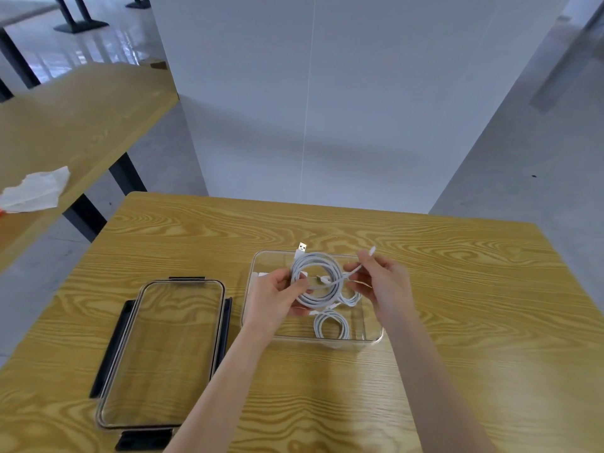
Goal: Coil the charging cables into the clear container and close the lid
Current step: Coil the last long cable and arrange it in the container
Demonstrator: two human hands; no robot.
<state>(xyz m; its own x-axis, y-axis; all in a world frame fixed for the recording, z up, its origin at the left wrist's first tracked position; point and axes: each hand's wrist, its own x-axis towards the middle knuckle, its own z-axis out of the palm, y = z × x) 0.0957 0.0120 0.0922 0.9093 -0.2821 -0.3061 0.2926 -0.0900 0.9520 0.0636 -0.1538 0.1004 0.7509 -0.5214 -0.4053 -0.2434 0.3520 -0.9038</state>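
A clear container [261, 259] stands open on the wooden table, right of centre. Above it my left hand [276, 299] grips a coiled white charging cable [318, 279] by its left side, and the coil's USB plug sticks up at the far edge. My right hand [380, 282] pinches the cable's loose end, whose small connector points upward, and the end runs across the coil. Inside the container lie two smaller white coiled cables [331, 325], near its front right. The clear lid [163, 351] with black clips lies flat on the table to the left of the container.
A second wooden table [65, 119] stands at the left with a crumpled white sheet [36, 191] on it. A white partition wall [327, 109] rises behind my table's far edge. Grey floor shows on both sides.
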